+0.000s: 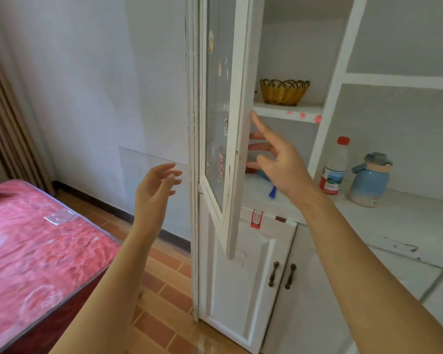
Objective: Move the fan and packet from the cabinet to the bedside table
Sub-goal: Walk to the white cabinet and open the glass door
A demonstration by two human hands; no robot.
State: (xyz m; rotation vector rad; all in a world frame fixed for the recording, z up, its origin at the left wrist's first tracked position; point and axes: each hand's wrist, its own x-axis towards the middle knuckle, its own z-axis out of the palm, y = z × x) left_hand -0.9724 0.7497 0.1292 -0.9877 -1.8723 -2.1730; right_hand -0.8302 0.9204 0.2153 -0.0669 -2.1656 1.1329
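My right hand [274, 159] is raised with spread fingers at the edge of the white glass cabinet door [238, 123], which stands swung out; the fingertips touch or nearly touch its frame. Behind that hand, on the lower cabinet shelf, lies a blue fan [272, 191], mostly hidden; only its blue handle and a bit of blue show. A small red thing [251, 170] lies next to it, perhaps the packet; I cannot tell. My left hand [156, 185] hovers left of the door, fingers apart, empty. The table [36, 251] with a red patterned top under glass is at lower left.
A woven yellow basket [284, 92] sits on the upper shelf. On the white counter to the right stand a red-capped plastic bottle [334, 166] and a blue thermos jug [368, 180]. Lower cabinet doors [279, 274] are closed. Brown tiled floor lies between table and cabinet.
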